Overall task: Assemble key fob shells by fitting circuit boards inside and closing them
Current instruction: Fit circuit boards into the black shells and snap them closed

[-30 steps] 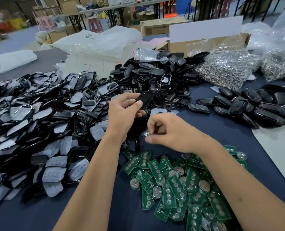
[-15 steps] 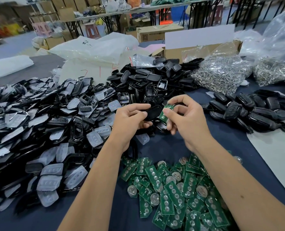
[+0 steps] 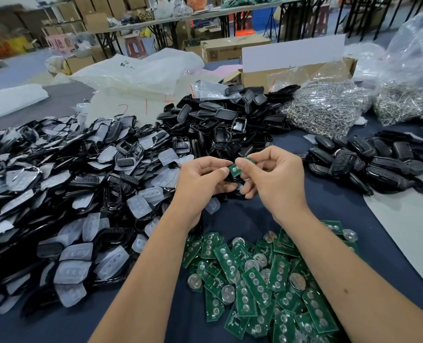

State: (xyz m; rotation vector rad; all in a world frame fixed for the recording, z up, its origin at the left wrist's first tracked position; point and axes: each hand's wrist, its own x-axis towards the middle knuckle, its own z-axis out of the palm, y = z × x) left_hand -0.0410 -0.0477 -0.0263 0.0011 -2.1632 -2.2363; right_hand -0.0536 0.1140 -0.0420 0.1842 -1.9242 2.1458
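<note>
My left hand (image 3: 200, 179) grips a black key fob shell half (image 3: 231, 179), mostly hidden behind the fingers. My right hand (image 3: 270, 179) pinches a small green circuit board (image 3: 235, 169) between thumb and forefinger and holds it right against the shell. Both hands meet above the dark blue table cloth (image 3: 242, 216). A heap of green circuit boards (image 3: 260, 276) with round coin cells lies below my forearms.
A large pile of black shell frames and translucent button pads (image 3: 64, 206) fills the left. More black shell halves (image 3: 225, 122) lie behind the hands, closed fobs (image 3: 369, 162) at the right. Bags of metal rings (image 3: 329, 107) and a cardboard box (image 3: 297, 70) stand at the back.
My right hand lifted a green board from the table up to the shell in my left hand. Both hands now sit closer together, board touching the shell.
</note>
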